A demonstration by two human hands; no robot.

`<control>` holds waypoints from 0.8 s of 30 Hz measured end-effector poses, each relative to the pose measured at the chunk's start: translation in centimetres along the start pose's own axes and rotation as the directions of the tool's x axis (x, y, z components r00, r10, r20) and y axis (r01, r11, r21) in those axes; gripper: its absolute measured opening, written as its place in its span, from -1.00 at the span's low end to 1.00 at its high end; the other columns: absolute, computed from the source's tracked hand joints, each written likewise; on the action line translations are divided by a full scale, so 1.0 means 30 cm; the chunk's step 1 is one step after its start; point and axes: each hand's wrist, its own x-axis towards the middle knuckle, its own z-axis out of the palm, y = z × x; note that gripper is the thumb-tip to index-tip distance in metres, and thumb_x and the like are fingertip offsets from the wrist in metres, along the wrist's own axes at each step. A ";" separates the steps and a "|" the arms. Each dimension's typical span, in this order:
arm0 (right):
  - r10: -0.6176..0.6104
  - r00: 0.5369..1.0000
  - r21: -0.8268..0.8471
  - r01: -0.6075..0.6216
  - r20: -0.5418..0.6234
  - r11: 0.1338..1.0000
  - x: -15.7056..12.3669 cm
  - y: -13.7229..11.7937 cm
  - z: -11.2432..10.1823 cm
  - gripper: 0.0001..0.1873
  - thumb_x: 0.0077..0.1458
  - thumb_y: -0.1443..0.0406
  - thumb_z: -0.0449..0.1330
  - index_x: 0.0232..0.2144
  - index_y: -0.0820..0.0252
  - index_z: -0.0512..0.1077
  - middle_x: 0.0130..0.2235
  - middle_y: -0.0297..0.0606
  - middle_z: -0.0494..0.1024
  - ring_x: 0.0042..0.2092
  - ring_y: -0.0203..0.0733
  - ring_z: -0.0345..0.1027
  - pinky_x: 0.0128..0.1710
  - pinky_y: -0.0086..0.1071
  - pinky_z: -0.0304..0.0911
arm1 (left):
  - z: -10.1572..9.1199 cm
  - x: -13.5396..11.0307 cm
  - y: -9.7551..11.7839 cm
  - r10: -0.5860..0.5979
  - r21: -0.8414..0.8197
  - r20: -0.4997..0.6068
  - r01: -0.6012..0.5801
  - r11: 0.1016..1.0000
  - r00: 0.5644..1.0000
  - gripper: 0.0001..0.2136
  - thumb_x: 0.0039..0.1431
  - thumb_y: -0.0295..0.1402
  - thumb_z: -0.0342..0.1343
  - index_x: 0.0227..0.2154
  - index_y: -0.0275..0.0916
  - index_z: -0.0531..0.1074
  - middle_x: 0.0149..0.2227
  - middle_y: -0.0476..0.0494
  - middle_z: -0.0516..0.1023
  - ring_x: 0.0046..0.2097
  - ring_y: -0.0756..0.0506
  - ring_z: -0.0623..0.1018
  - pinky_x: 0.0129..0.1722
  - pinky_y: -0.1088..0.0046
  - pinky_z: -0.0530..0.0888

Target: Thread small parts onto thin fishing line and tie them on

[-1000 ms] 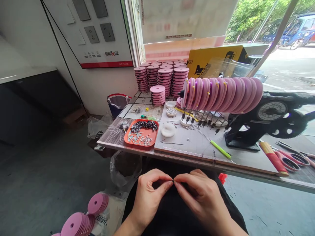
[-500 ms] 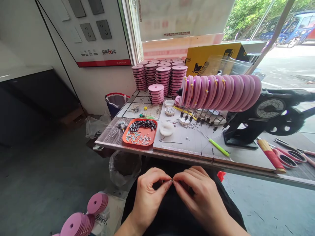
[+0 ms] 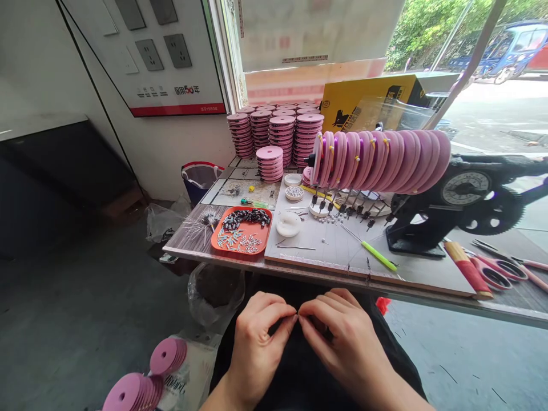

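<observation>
My left hand (image 3: 259, 337) and my right hand (image 3: 342, 337) meet over my dark lap, below the table's front edge. Both pinch thumb and forefinger together at one spot, on something too small to make out. On the table just ahead sits an orange tray (image 3: 241, 230) with small black and silvery parts. A row of pink discs (image 3: 381, 160) hangs on a horizontal spindle, with thin lines and black pieces dangling under it.
Stacks of pink discs (image 3: 278, 134) stand at the table's back. A black geared machine (image 3: 471, 200), a green-handled tool (image 3: 377, 256), red scissors (image 3: 496, 274) and a white pad (image 3: 288, 224) lie on the table. More pink discs (image 3: 141, 382) and plastic bags lie on the floor at left.
Both hands stay pinched together at the lap; the fingers have curled in slightly. The view has shifted a little.
</observation>
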 end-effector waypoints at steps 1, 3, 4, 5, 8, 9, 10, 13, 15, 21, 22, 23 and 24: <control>0.000 1.000 0.000 0.000 0.001 1.000 -0.001 0.000 0.001 -0.80 0.09 0.42 0.04 -0.53 0.19 0.36 -0.58 -0.39 0.40 -0.53 -0.29 0.18 -0.38 -0.39 0.01 | 0.001 -0.001 -0.001 0.018 0.022 -0.002 -0.018 1.000 1.000 -0.91 0.09 -0.52 0.11 -0.46 -0.26 0.48 -0.44 -0.08 0.50 -0.36 -0.04 0.48 -0.37 0.48 0.43; 0.003 1.000 0.001 -0.003 0.004 1.000 -0.002 0.002 0.003 -0.81 0.10 0.42 0.04 -0.53 0.19 0.36 -0.57 -0.38 0.40 -0.53 -0.28 0.18 -0.38 -0.38 0.02 | 0.002 -0.002 -0.002 0.040 0.053 -0.004 -0.039 0.998 0.999 -0.91 0.09 -0.52 0.10 -0.45 -0.25 0.48 -0.44 -0.08 0.50 -0.36 -0.05 0.48 -0.38 0.47 0.43; 0.003 1.000 0.000 -0.003 0.006 1.000 -0.002 0.003 0.004 -0.81 0.10 0.42 0.04 -0.52 0.19 0.36 -0.57 -0.38 0.41 -0.52 -0.28 0.18 -0.38 -0.38 0.02 | 0.003 -0.001 -0.003 0.047 0.063 -0.005 -0.046 0.997 0.999 -0.91 0.09 -0.52 0.10 -0.45 -0.25 0.48 -0.44 -0.08 0.50 -0.36 -0.05 0.47 -0.38 0.46 0.42; 0.000 1.000 -0.003 0.000 0.009 1.000 -0.002 0.004 0.005 -0.81 0.10 0.42 0.04 -0.52 0.19 0.36 -0.57 -0.38 0.41 -0.52 -0.28 0.19 -0.38 -0.38 0.02 | 0.004 0.001 -0.002 0.052 0.070 -0.009 -0.051 0.996 0.999 -0.91 0.09 -0.52 0.10 -0.45 -0.26 0.47 -0.44 -0.08 0.50 -0.36 -0.05 0.47 -0.39 0.46 0.42; -0.016 1.000 -0.011 0.016 0.009 1.000 -0.003 0.008 0.007 -0.80 0.12 0.42 0.03 -0.51 0.18 0.36 -0.56 -0.37 0.42 -0.52 -0.26 0.21 -0.39 -0.36 0.05 | 0.005 0.007 0.002 0.057 0.075 -0.022 -0.055 0.996 0.998 -0.91 0.08 -0.52 0.11 -0.47 -0.26 0.47 -0.45 -0.08 0.50 -0.37 -0.05 0.47 -0.40 0.46 0.42; -0.018 1.000 -0.006 0.018 0.010 1.000 -0.004 0.010 0.008 -0.82 0.12 0.42 0.03 -0.48 0.18 0.36 -0.55 -0.36 0.42 -0.51 -0.26 0.22 -0.39 -0.36 0.06 | 0.004 0.009 0.005 0.049 0.067 -0.024 -0.047 0.997 0.999 -0.91 0.07 -0.53 0.11 -0.48 -0.26 0.46 -0.46 -0.08 0.50 -0.38 -0.05 0.47 -0.40 0.46 0.42; -0.016 1.000 0.003 0.016 0.010 1.000 -0.007 0.012 0.008 -0.85 0.12 0.41 0.03 -0.43 0.18 0.37 -0.54 -0.36 0.42 -0.50 -0.25 0.24 -0.38 -0.36 0.08 | 0.004 0.010 0.007 0.033 0.054 -0.026 -0.032 0.998 0.999 -0.91 0.06 -0.53 0.12 -0.49 -0.26 0.46 -0.46 -0.08 0.50 -0.38 -0.05 0.47 -0.40 0.46 0.43; -0.004 1.000 0.019 0.004 -0.007 1.000 -0.019 0.020 0.007 -0.88 0.12 0.38 0.05 -0.25 0.19 0.32 -0.48 -0.34 0.42 -0.41 -0.20 0.32 -0.29 -0.32 0.16 | 0.003 0.012 0.013 -0.023 0.015 -0.025 0.023 1.000 0.999 -0.90 0.04 -0.55 0.13 -0.52 -0.26 0.46 -0.47 -0.07 0.50 -0.38 -0.05 0.48 -0.40 0.47 0.43; 0.000 1.000 0.026 0.001 -0.026 1.000 -0.025 0.025 0.007 -0.88 0.13 0.38 0.04 -0.24 0.17 0.28 -0.45 -0.34 0.42 -0.38 -0.19 0.35 -0.20 -0.27 0.16 | 0.002 0.011 0.015 -0.041 0.010 -0.020 0.041 0.999 0.999 -0.89 0.04 -0.55 0.13 -0.52 -0.26 0.46 -0.48 -0.07 0.50 -0.38 -0.05 0.48 -0.39 0.46 0.43; -0.020 1.000 0.057 0.019 0.016 0.998 -0.016 0.022 0.012 -0.83 0.15 0.45 -0.04 -0.43 0.14 0.25 -0.50 -0.41 0.41 -0.46 -0.28 0.31 -0.09 -0.22 0.12 | 0.002 0.010 0.025 -0.037 0.032 -0.007 0.037 0.999 0.999 -0.90 0.05 -0.52 0.12 -0.52 -0.26 0.45 -0.47 -0.08 0.50 -0.38 -0.06 0.48 -0.39 0.43 0.43; -0.018 1.000 0.053 0.016 0.025 0.998 -0.014 0.021 0.012 -0.83 0.15 0.45 -0.03 -0.43 0.14 0.26 -0.50 -0.41 0.41 -0.46 -0.28 0.32 -0.08 -0.22 0.12 | 0.002 0.011 0.027 -0.031 0.038 -0.010 0.031 0.999 0.999 -0.90 0.05 -0.52 0.12 -0.52 -0.27 0.45 -0.47 -0.08 0.50 -0.38 -0.06 0.48 -0.40 0.43 0.43; -0.015 0.999 0.049 0.014 0.030 0.999 -0.013 0.021 0.013 -0.83 0.15 0.45 -0.03 -0.42 0.14 0.27 -0.50 -0.41 0.42 -0.45 -0.28 0.33 -0.08 -0.22 0.12 | 0.003 0.012 0.028 -0.025 0.046 -0.011 0.026 0.999 1.000 -0.91 0.05 -0.52 0.13 -0.52 -0.27 0.45 -0.47 -0.08 0.50 -0.38 -0.07 0.48 -0.40 0.43 0.42; -0.013 1.000 0.045 0.012 0.029 0.999 -0.012 0.022 0.013 -0.83 0.15 0.45 -0.02 -0.42 0.14 0.28 -0.49 -0.40 0.43 -0.44 -0.27 0.33 -0.08 -0.22 0.12 | 0.003 0.013 0.029 -0.019 0.055 -0.012 0.020 0.998 1.000 -0.91 0.05 -0.52 0.13 -0.52 -0.26 0.45 -0.47 -0.08 0.50 -0.38 -0.07 0.48 -0.40 0.43 0.42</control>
